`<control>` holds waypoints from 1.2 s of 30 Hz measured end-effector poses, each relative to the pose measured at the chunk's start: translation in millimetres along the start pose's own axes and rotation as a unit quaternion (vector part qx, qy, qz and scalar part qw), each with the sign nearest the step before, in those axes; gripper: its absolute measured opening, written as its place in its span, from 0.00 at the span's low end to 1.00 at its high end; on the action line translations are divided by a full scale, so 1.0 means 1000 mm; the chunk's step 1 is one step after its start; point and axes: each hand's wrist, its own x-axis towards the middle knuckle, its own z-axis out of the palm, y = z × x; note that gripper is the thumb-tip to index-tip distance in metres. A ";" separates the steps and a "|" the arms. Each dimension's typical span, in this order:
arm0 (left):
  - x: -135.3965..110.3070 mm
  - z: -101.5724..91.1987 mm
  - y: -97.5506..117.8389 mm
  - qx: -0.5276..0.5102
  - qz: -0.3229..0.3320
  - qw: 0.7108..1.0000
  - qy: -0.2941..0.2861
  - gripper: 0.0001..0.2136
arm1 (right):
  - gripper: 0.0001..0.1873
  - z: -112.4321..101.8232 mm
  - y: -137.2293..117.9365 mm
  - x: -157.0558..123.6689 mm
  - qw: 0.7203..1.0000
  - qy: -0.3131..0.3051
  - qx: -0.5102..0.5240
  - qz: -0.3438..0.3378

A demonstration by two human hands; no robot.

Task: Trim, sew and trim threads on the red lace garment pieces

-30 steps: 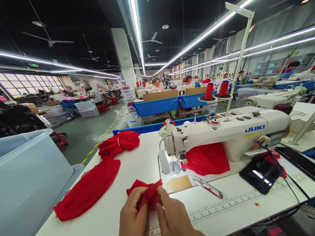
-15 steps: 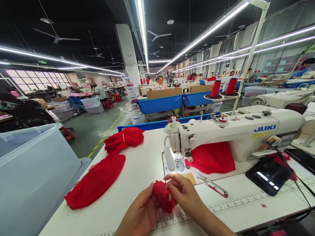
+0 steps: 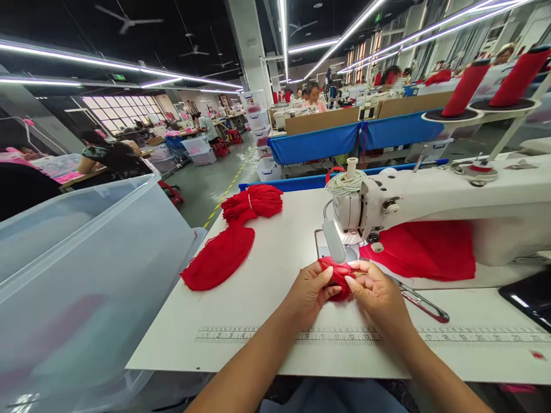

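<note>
A printed ruler scale crosses the worktop on the near side of both hands, while a clear plastic bin stands well to the left of the left hand. Beyond the scale, the left hand and the right hand grasp a small gathered red cloth between them, each pinching it with thumb and fingers; whether it touches the surface below cannot be told. Thread snips lie just to the right of the right hand, and a dark, glossy device rests farther out on that side. Directly beyond the hands is the head of a white sewing machine, a red panel spread beneath its arm, beyond and right of the right hand. Beyond and left of the left hand lies a curved red piece, a tied red bundle at its far end. Two red thread cones stand beyond the right hand. Farther off, past the hands, blue cloth hangs along another workstation, where a person in pink sits; a person in dark clothing sits far to the left of the left hand.
</note>
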 end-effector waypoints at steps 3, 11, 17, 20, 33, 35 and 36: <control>-0.001 -0.002 -0.004 -0.001 0.001 1.000 0.001 0.16 | 0.23 0.000 -0.006 -0.001 0.999 0.022 -0.048 0.003; 0.000 0.000 -0.004 -0.002 -0.003 1.000 0.014 0.17 | 0.19 -0.005 -0.002 -0.002 0.997 0.019 -0.080 -0.007; -0.003 0.003 -0.005 0.029 0.011 0.999 0.026 0.16 | 0.09 0.000 -0.014 -0.006 0.970 0.106 -0.117 -0.183; -0.005 0.005 -0.004 0.072 0.025 0.997 0.016 0.15 | 0.06 0.000 -0.019 -0.007 0.934 0.139 -0.166 -0.283; -0.005 0.004 -0.006 0.099 0.046 0.994 0.023 0.17 | 0.08 0.000 -0.016 -0.006 0.942 0.151 -0.187 -0.235; -0.006 0.004 -0.006 0.101 0.043 0.994 0.019 0.17 | 0.08 -0.001 -0.017 -0.008 0.940 0.149 -0.189 -0.244; -0.006 0.005 -0.006 0.101 0.042 0.994 0.015 0.18 | 0.07 -0.001 -0.018 -0.008 0.938 0.146 -0.190 -0.252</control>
